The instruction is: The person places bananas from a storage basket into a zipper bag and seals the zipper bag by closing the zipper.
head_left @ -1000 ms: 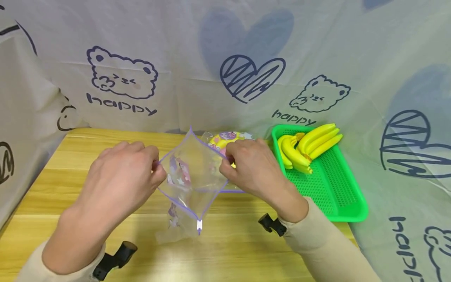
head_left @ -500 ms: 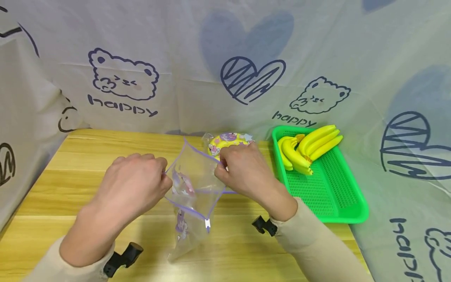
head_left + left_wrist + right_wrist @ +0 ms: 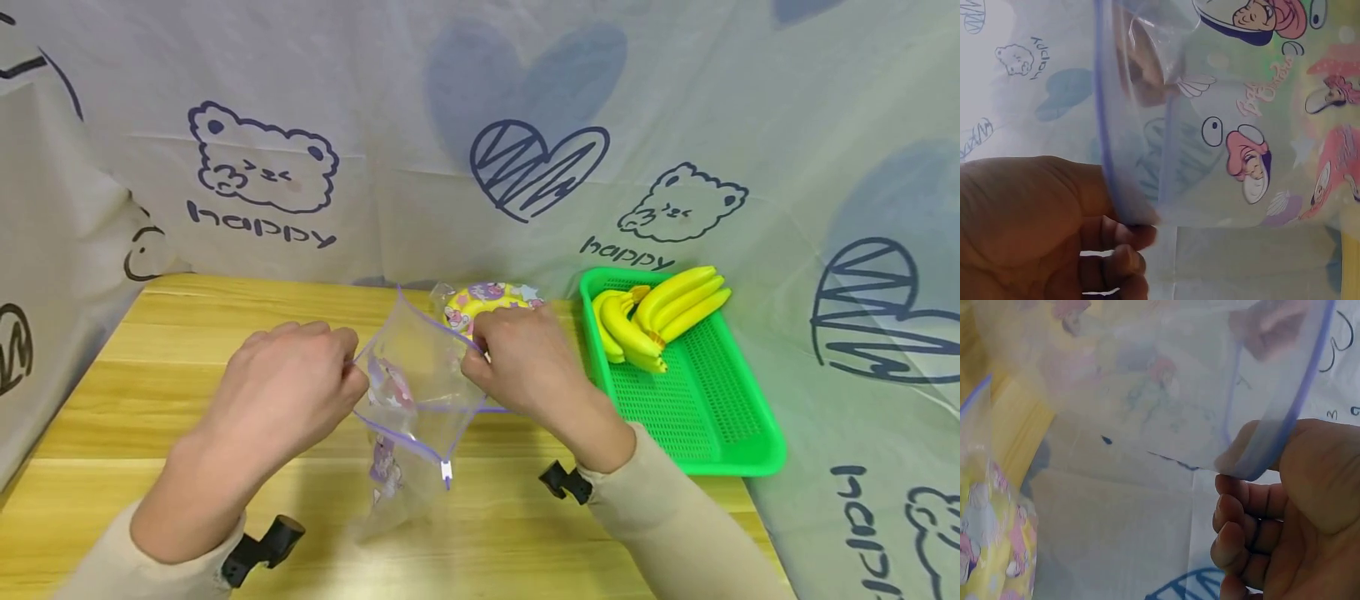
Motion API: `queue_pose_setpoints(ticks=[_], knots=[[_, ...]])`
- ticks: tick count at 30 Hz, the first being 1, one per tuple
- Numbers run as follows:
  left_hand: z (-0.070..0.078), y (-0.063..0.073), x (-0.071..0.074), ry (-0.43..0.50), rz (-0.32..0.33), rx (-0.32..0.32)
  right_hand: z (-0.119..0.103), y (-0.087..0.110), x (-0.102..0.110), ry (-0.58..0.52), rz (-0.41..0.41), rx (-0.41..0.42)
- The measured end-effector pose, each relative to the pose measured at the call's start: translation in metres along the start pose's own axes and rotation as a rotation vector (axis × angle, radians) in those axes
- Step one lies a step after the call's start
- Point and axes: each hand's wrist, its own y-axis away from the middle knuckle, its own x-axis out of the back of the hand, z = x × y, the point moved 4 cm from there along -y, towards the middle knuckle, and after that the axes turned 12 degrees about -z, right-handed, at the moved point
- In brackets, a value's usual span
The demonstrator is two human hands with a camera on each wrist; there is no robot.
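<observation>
Short of the table's (image 3: 165, 375) far edge, the left hand (image 3: 288, 383) and right hand (image 3: 521, 358) pinch a clear bag (image 3: 423, 400) by opposite sides, apparently to spread its mouth.

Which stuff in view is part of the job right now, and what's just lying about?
In the job:
Clear printed plastic bag with purple edging, mouth open
Left hand and right hand, gripping its rim
Small white slider on that rim

Apparently lying about:
Second clear printed bag, yellow showing, on the wooden table
Yellow bananas in the green perforated plastic basket, untouched; could be next
</observation>
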Motion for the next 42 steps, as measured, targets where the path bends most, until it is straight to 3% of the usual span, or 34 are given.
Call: queue_pose_setpoints(ticks=[6,25,31,42], knots=[[0.007,-0.005,-0.003,0.069,-0.001,0.02,-0.011,0.002,0.002,-0.036,0.087,0.041],[0.01,-0.011,-0.004,0.124,0.019,0.045,-0.003,0.01,0.012,-0.12,0.189,-0.012],[0.01,-0.01,-0.005,0.142,0.021,0.055,0.024,0.02,0.012,-0.134,0.247,-0.099],[0.006,-0.01,-0.004,0.158,0.023,0.063,0.114,0.034,-0.023,-0.045,0.138,-0.308]])
